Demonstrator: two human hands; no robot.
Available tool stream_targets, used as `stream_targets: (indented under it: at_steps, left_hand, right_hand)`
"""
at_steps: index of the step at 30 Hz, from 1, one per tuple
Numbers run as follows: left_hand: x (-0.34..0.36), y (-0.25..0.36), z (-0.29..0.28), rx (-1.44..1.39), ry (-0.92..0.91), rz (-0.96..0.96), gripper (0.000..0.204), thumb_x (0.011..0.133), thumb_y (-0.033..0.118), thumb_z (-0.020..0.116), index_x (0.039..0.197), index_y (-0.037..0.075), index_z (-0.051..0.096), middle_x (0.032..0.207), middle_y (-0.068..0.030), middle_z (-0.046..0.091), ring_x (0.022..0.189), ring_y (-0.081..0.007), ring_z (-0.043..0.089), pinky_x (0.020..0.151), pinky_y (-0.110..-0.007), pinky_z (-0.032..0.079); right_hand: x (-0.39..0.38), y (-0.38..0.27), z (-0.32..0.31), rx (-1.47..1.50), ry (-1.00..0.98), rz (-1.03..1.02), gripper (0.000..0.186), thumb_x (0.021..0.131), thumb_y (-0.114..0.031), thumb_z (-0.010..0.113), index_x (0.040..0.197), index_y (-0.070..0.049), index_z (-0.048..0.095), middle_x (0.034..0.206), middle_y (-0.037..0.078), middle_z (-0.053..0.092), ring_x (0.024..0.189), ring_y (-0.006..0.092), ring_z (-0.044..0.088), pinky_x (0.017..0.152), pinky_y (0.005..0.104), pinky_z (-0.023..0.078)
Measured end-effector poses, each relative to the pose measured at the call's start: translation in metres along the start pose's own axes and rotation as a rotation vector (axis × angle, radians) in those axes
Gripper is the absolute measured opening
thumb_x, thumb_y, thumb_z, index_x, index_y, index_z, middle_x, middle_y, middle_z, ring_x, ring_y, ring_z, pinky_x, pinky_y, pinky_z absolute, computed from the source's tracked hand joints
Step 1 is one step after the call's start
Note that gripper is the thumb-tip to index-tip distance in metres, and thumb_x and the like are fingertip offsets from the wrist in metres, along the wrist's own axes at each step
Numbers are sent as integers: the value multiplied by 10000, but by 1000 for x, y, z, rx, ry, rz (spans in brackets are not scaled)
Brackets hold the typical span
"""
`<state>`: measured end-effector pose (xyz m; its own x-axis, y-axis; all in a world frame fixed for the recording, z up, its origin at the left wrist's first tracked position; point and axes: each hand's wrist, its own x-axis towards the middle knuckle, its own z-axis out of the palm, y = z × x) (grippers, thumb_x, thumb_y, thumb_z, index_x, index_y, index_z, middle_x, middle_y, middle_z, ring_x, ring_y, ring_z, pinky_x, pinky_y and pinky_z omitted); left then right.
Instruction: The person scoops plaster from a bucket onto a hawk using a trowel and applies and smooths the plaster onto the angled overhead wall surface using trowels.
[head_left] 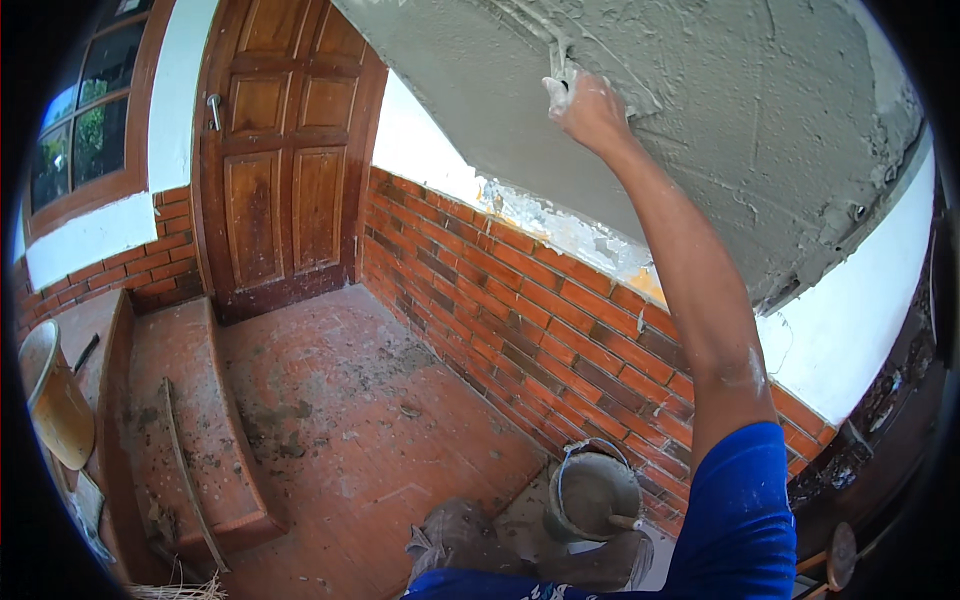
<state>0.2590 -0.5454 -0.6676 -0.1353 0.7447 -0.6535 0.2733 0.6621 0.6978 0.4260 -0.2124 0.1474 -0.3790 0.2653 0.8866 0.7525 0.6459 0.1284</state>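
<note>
My right hand (pixel 590 105) is raised high, its arm stretched up from a blue sleeve. Its fingers are closed round the handle of a trowel smeared with grey mortar, and most of the tool is hidden by the hand or blends into the plaster. The trowel lies against a sloping slab (pixel 740 150) covered in wet grey plaster with ridges and streaks. My left hand is out of the picture. Below, beside my legs, stands a bucket (pixel 552 520) holding grey mortar, with a light-coloured handle (pixel 627 522) sticking out over its rim.
A red brick-faced wall (pixel 520 320) runs under the slab, with peeling white paint above it. At the left, steps (pixel 190 400) carry a thin stick (pixel 180 450) and a yellowish bucket (pixel 62 410). Mortar crumbs dot the red floor (pixel 370 440). A wooden door (pixel 255 200) is behind.
</note>
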Motion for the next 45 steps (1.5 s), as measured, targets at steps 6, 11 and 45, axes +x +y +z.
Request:
stream_targets:
  at_steps: [6, 11, 45]
  left_hand:
    - [13, 6, -27, -232, -45, -64, 94, 864, 200, 542, 834, 111, 549, 703, -60, 530, 589, -209, 547, 537, -399, 488]
    - [33, 14, -42, -389, -130, -135, 104, 868, 205, 533, 849, 106, 558, 712, -62, 537, 584, -206, 546, 527, -393, 476]
    - [60, 487, 193, -166, 578, 336, 527, 929, 446, 293, 1304, 104, 433, 1251, -241, 472, 1119, -477, 451, 928, -508, 389]
  right_hand:
    - [-41, 40, -72, 176, 276, -25, 343, 832, -327, 600, 842, 16, 626, 767, 245, 624, 719, 376, 618, 664, 442, 472]
    - [-91, 67, -133, 147, 429, -22, 367, 851, -339, 605, 861, 27, 626, 684, 206, 597, 585, 316, 570, 596, 395, 448]
    - [-546, 39, 28, 232, -299, 1026, 630, 659, -461, 776, 975, 50, 584, 860, 225, 622, 819, 382, 599, 722, 415, 470]
